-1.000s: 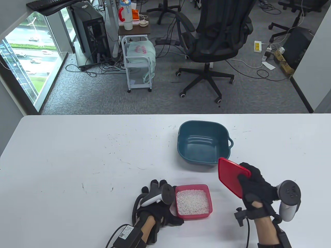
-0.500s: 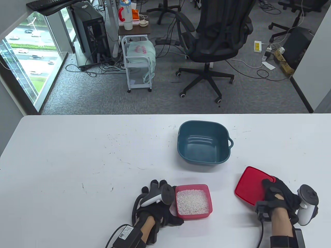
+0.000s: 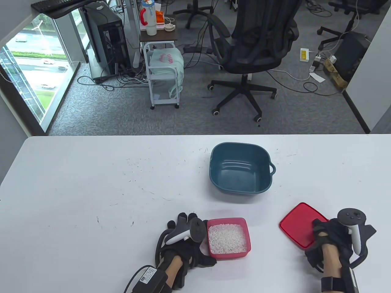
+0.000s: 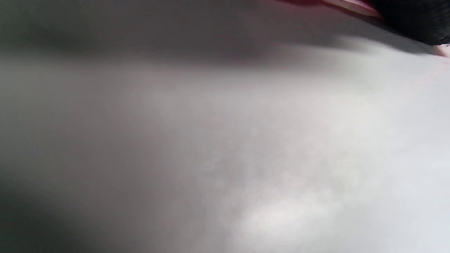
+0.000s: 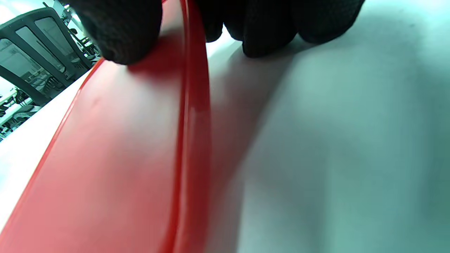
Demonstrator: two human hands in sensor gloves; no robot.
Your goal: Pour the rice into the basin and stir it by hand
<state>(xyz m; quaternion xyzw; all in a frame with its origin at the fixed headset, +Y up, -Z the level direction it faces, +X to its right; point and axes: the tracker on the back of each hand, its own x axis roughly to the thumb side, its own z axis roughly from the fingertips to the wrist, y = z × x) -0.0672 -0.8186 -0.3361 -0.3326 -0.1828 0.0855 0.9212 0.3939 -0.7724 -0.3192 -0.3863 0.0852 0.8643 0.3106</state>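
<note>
A pink container [image 3: 228, 238] full of white rice stands near the table's front edge. My left hand [image 3: 187, 229] lies flat on the table against its left side, with the thumb at its near left corner; the tracker hides much of the hand. The left wrist view is a blur of table, with a strip of the pink container [image 4: 351, 5] and my glove [image 4: 415, 17] at the top. The empty blue basin [image 3: 241, 168] sits behind the container. My right hand [image 3: 319, 228] pinches the red lid [image 3: 298, 222], which lies on the table. The thumb [image 5: 116, 31] is on top of the lid [image 5: 105, 158] and the fingers [image 5: 263, 31] are beside its rim.
The white table [image 3: 91, 189] carries small dark specks across its middle. Beyond its far edge are an office chair [image 3: 253, 45], a small white cart [image 3: 163, 76] and a computer tower [image 3: 107, 39] on the carpet.
My right hand has brought the red lid down from upright in the air near the basin to lie on the table at the right. The left hand and container have not moved.
</note>
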